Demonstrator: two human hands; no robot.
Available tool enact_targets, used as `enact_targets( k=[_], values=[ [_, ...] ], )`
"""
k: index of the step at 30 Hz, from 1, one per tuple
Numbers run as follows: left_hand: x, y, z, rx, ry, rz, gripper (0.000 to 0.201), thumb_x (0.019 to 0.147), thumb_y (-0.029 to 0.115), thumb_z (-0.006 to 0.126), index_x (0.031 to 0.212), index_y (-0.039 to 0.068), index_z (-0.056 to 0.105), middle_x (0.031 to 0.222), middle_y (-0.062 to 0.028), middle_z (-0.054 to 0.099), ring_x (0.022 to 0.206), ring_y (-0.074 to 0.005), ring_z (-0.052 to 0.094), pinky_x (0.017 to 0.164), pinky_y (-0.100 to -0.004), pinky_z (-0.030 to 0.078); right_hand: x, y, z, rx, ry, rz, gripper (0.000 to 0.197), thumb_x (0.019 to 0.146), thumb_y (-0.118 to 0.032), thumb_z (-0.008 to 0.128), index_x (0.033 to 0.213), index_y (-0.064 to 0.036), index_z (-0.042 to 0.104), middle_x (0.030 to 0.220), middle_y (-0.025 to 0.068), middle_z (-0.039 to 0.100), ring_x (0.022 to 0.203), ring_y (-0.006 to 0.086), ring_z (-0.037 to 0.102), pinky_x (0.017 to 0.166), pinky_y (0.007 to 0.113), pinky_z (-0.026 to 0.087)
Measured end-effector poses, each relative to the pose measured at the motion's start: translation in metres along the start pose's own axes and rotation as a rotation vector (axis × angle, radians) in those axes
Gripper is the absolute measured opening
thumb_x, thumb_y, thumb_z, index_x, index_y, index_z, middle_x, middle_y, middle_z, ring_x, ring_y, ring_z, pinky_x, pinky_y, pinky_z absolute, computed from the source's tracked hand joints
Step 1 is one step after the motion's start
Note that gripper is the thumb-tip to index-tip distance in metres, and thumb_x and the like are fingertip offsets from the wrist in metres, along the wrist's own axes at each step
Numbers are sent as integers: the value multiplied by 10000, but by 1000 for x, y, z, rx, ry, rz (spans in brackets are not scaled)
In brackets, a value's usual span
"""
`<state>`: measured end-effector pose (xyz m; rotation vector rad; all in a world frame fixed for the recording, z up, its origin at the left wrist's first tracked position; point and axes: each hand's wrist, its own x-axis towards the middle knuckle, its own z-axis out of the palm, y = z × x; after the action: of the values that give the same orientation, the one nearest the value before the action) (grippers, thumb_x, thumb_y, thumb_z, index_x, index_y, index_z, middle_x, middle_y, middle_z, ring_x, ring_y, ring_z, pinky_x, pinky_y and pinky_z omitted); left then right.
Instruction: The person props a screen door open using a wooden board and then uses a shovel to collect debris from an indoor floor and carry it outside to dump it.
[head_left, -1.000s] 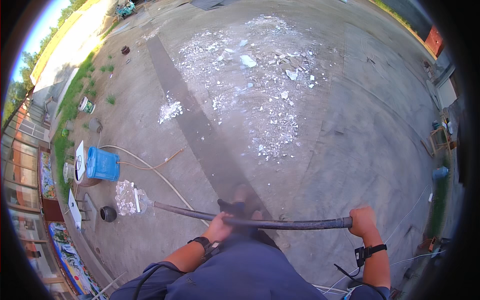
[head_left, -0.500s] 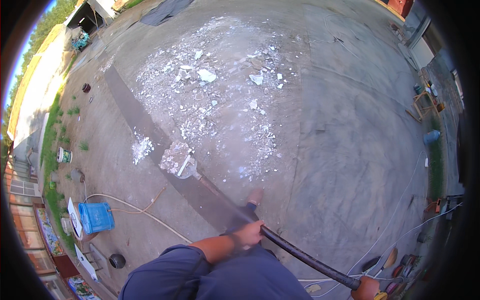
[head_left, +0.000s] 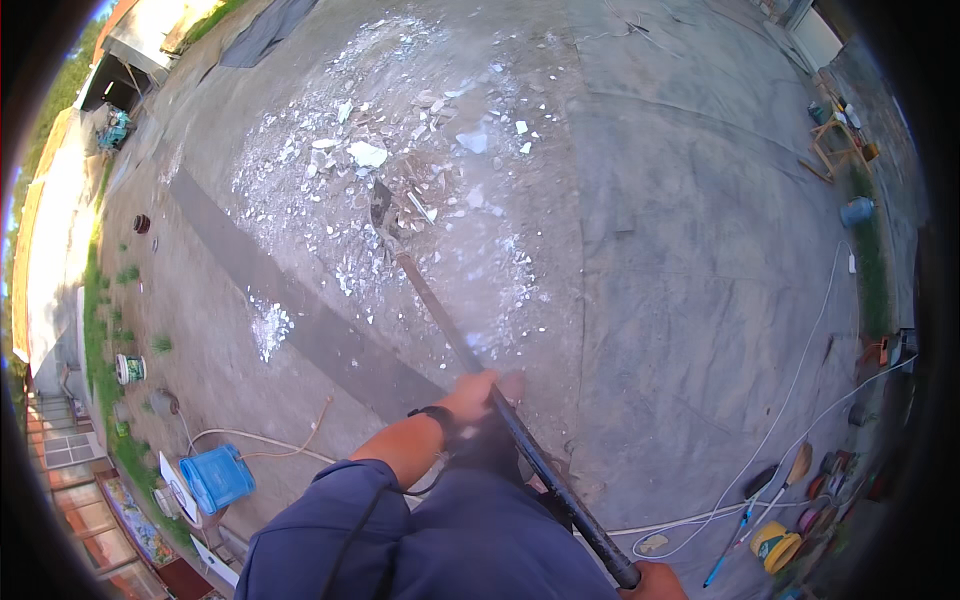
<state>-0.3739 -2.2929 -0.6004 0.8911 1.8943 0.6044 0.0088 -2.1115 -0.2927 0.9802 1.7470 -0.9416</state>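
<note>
A long-handled shovel (head_left: 545, 465) slants from the lower right up to the rubble. Its blade (head_left: 381, 205) is turned on edge over the broken white and grey debris (head_left: 367, 154), with loose bits and a thin white strip right beside it. My left hand (head_left: 470, 397) is wrapped round the middle of the shaft, a dark band on its wrist. At the bottom edge my right hand (head_left: 655, 580) grips the black end of the handle; part of it is cut off by the frame.
A dark strip (head_left: 270, 280) crosses the ground, with a small white debris heap (head_left: 270, 328) beside it. A blue container (head_left: 217, 478) and a hose (head_left: 300, 450) lie left. Grey sheeting (head_left: 700, 300) covers the right side. Cables, long-handled tools and a yellow bucket (head_left: 775, 546) are lower right.
The shovel has swung from the dark strip forward and right into the rubble. Its blade, heaped before, is now tilted with its load off it. My right hand has moved left.
</note>
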Motion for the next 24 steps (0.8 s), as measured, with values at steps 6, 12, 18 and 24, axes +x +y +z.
enact_targets(
  k=[6,12,18,24],
  values=[
    [-34,-119,84,-859,233,-283,252,870,80,560,1014,-126,568,929,-201,629,814,-322,654,696,-477,547,11,43,30,41,-69,-43,326,643,-259,693,865,-28,638,825,233,643,812,426,614,726,489,477],
    [-84,-100,64,-779,138,-436,320,764,158,688,1056,63,601,919,-137,682,843,-289,671,761,-387,538,48,101,72,-120,68,-107,271,562,-327,736,709,-119,643,733,130,654,751,355,646,698,429,515],
    [-132,30,21,-1440,419,-604,50,907,110,556,907,61,546,846,-79,576,838,-222,591,849,-434,505,61,132,46,-299,247,-153,325,609,-367,717,842,-149,653,786,101,674,771,329,655,689,435,520],
    [-157,-4,21,-1603,646,-352,133,930,238,584,908,116,534,814,-36,576,813,-210,594,826,-414,492,49,200,62,-241,536,-59,211,618,-289,691,766,-148,642,763,86,662,753,325,647,648,448,511]
  ],
)
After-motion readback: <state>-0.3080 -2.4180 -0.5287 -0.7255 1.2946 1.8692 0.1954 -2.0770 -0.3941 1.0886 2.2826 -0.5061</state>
